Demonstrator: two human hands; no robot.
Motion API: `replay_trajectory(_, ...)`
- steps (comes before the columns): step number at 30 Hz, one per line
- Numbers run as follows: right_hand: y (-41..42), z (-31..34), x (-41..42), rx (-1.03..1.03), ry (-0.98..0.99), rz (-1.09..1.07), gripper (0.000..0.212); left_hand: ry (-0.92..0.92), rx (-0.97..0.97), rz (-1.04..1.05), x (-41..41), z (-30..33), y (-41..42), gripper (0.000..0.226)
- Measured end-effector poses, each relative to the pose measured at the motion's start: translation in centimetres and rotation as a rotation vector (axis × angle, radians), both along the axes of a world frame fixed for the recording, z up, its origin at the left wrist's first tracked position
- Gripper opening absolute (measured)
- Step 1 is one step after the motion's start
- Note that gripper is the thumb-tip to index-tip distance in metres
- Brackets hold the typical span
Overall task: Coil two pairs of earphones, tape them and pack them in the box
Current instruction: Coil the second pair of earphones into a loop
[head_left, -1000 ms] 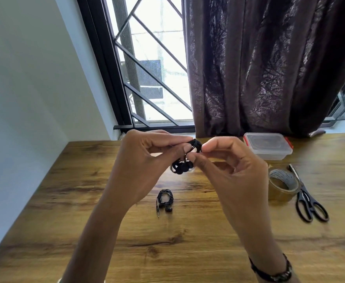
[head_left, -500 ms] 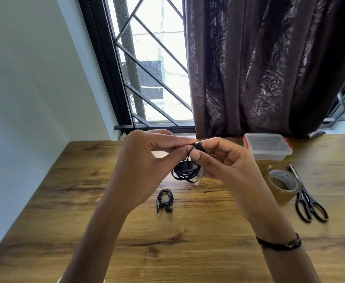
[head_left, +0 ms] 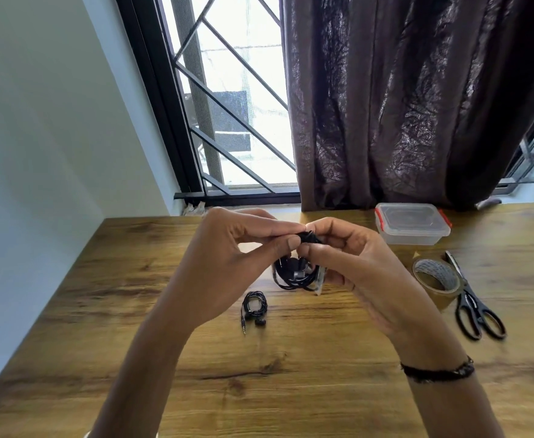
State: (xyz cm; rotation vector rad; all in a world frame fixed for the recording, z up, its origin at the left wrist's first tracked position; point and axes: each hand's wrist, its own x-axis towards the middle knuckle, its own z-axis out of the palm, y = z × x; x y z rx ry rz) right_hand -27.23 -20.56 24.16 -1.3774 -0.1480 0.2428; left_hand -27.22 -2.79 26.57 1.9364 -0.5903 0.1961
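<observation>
Both hands raised above the wooden table [head_left: 322, 390], meeting over its middle. Left hand [head_left: 227, 267]: thumb and forefinger pinched together on the top of a coiled pair of black earphones [head_left: 292, 275]; other fingers curled in behind. Right hand [head_left: 354, 263]: fingertips also pinching the top of the same coil, right against the left hand's fingertips; remaining fingers curled loosely under. The coil hangs below the pinch, clear of the table. A strip of clear tape [head_left: 320, 281] hangs at the coil's right side, beside the right palm; where it attaches cannot be made out.

Second coiled pair of earphones [head_left: 254, 308] lies flat on the table, just near and left of the held coil, plug pointing toward the near edge. No tape discernible on it at this size.

Far right: clear plastic box [head_left: 412, 224], lid on, red clips at its ends, close to the curtain [head_left: 401, 99]. Nearer than the box: roll of brown packing tape [head_left: 436, 281], lying flat. Black-handled scissors [head_left: 471, 301] touching or just beside the roll on its right, handles toward the near side.

Dark bracelet [head_left: 438, 371] on the right wrist. Window with a diagonal grille [head_left: 227, 99] behind the table's far edge, pale wall at left.
</observation>
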Motion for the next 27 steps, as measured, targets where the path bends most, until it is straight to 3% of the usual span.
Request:
replay_trajectory(9,0.3,0.0,-0.4,-0.436,-0.326,-0.148,0.011,0.01,0.053,0.042,0.1,-0.2,0.0,0.022)
replay_trajectory(21,-0.7,0.4,0.1,-0.589,-0.46,-0.023,0.013,0.162,-0.014,-0.102,0.2,0.4,0.7,0.03)
replay_trajectory(27,-1.5,0.2,0.5,-0.437,-0.333,0.058,0.009,0.312,-0.011,-0.217,0.1,0.2,1.4,0.045)
